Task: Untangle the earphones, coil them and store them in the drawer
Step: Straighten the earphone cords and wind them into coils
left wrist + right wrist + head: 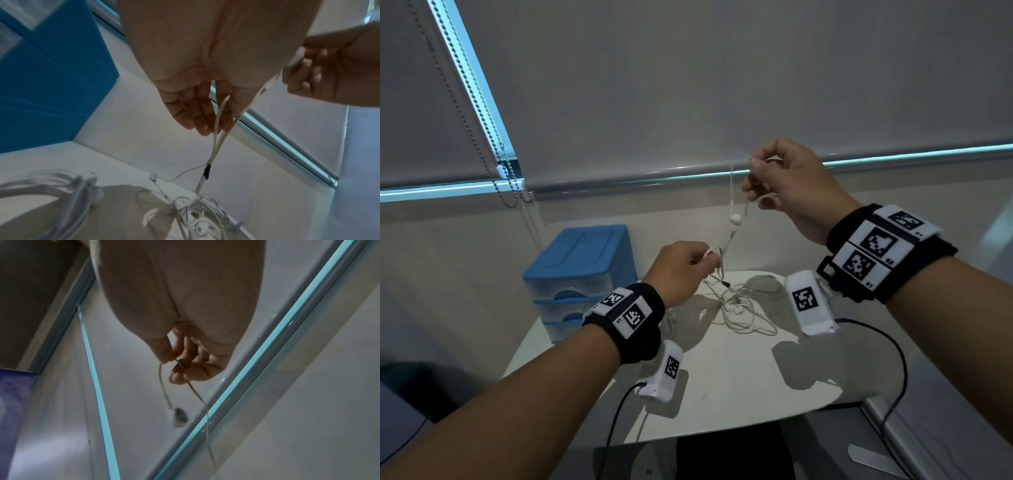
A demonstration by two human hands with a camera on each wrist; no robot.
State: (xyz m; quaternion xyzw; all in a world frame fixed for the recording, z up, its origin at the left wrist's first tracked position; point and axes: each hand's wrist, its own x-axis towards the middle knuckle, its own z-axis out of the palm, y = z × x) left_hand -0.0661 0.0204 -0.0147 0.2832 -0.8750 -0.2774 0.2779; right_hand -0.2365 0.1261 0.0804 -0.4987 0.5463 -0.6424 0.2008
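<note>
White table (739, 387) is carrying the tangled earphones (739, 308) near its far edge. Above the tangle, the left hand (681, 270) is pinching the cord low while the right hand (791, 185) is pinching it higher, one earbud (736, 218) dangling. Left of the tangle, the blue drawer unit (582, 274) is standing, seemingly closed. Beyond the tangle, roller blinds (722, 85) are hanging.

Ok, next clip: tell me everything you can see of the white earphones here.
The earphones are a thin, off-white wired set, rubbery-looking. Most of the cable lies in a tangled heap on the white table. The right hand pinches one strand raised above the table, an earbud dangling below it. The left hand pinches the strands lower down, just above a dark-wrapped junction. Another earbud shows in the heap.
</note>
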